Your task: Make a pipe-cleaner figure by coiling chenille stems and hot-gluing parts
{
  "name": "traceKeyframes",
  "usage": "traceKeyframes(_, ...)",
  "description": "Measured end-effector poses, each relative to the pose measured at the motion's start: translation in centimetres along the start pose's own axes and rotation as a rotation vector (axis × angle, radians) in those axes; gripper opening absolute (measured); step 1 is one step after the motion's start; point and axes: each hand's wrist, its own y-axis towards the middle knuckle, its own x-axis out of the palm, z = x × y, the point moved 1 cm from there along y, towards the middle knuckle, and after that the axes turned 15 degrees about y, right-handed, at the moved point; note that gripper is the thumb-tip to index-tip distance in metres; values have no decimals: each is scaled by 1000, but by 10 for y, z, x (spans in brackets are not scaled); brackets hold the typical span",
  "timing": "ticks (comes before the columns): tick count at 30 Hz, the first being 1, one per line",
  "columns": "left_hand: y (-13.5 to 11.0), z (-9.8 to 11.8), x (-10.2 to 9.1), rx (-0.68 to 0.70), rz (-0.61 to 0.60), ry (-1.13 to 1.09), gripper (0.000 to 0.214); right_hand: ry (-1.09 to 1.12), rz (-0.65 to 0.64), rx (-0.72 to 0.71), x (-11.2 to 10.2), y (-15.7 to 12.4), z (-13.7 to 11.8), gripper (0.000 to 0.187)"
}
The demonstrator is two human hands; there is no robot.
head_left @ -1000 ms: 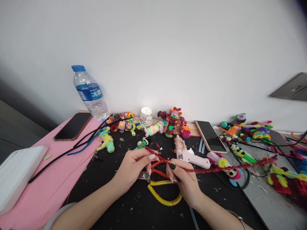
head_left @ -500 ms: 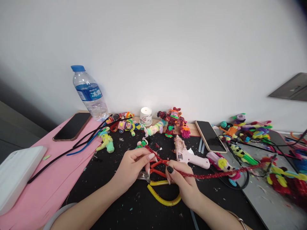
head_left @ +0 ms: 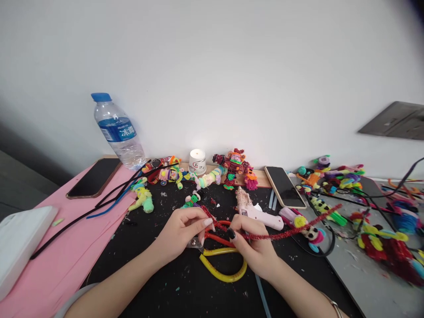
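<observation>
Between both hands runs a sparkly red pipe cleaner, its free end sticking out to the right and tilting upward. My left hand pinches one part of it between thumb and fingers. My right hand, with a dark thumbnail, pinches it a short way to the right. Below the hands on the black work surface lie scissors with yellow handles. Red handles show behind the fingers, partly hidden. A pale pink glue gun lies just beyond my right hand.
Several pipe-cleaner figures line the wall around a white paper cup. Phones lie left and right. A water bottle leans on the wall. More figures crowd the grey board at right.
The pipe cleaner's free end has swung left and upward, away from the figures at the far right. Both hands keep their pinch. The view has shifted slightly right.
</observation>
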Motion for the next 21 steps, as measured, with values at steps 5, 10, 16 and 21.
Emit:
traceKeyframes(5,-1,1,2,-40,-63,-28,27,-83,-100,-25,-1,2,-3,17)
traceKeyframes(10,-2,3,4,-23,-65,-62,27,-45,-129,-40,2,1,-5,19)
traceKeyframes(16,-4,7,8,-26,-64,-147,26,-1,-149,-16,4,-1,-7,21)
traceKeyframes(21,-4,8,9,-35,-78,-152,25,13,-99,-10,2,-2,-5,23)
